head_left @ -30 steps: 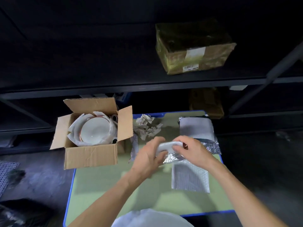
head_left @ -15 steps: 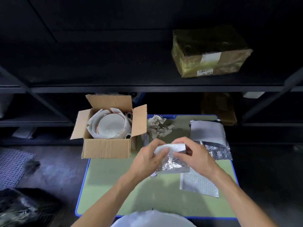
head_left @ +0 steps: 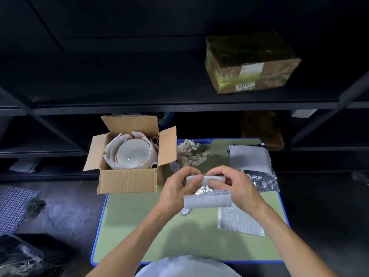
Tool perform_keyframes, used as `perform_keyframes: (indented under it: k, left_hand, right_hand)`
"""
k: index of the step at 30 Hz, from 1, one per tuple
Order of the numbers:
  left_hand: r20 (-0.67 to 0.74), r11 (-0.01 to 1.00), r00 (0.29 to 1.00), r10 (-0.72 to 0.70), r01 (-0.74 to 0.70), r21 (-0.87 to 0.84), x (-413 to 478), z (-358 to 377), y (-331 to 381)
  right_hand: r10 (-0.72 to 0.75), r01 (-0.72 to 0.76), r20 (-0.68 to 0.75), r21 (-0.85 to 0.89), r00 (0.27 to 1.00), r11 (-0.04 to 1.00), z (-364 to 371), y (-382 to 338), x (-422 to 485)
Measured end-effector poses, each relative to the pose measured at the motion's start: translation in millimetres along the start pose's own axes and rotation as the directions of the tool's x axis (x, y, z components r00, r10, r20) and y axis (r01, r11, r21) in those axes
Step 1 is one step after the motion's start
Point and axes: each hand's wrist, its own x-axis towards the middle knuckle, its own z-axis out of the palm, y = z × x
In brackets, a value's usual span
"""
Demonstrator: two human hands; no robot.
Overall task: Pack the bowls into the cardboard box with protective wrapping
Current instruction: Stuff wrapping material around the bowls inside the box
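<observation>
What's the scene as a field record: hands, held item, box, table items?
left hand: pinches top edge of foil-backed wrap
right hand: pinches the same edge
wrap contents: cannot tell
cardboard box: flaps open, at table's far left corner
bowl: inside box, white wrapping around it
table: green top, blue edge
crumpled paper: right of box
foil sheets: stacked, far right
bubble wrap: flat, nearer than foil sheets

White wrapping (head_left: 109, 155) hides the bowl (head_left: 132, 154) below its rim; print on the parcel label (head_left: 245, 86) is too small to read.
</observation>
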Motion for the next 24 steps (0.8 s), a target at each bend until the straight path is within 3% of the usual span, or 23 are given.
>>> perform_keyframes:
  k: [4,9,14,19,24]
  left_hand:
    - [0.092,0.997,0.995,0.037,-0.031,-0.065,-3,-4,1]
    - [0.002,0.999,1.0,0.016,-0.016,-0.036,0,-6,7]
    - [-0.014,0.999,1.0,0.019,-0.02,-0.029,-2,-8,12]
    - [0.091,1.0,0.996,-0.002,0.004,-0.025,-7,-11,14]
    - [-0.048,0.998,0.998,0.032,-0.034,-0.043,-8,-8,12]
  right_hand:
    - [-0.032,0.033,-0.036,0.017,0.999,0.999,1,0,-2]
    - [-0.04,0.039,0.063,0.023,0.997,0.999,0,-2,-1]
    - [-0.064,0.066,0.049,-0.027,0.997,0.997,2,-4,3]
    - [-0.03,0.026,0.041,0.089,0.999,0.996,1,-6,6]
    - [-0.046,0.042,0.04,0.082,0.998,0.996,0,-8,7]
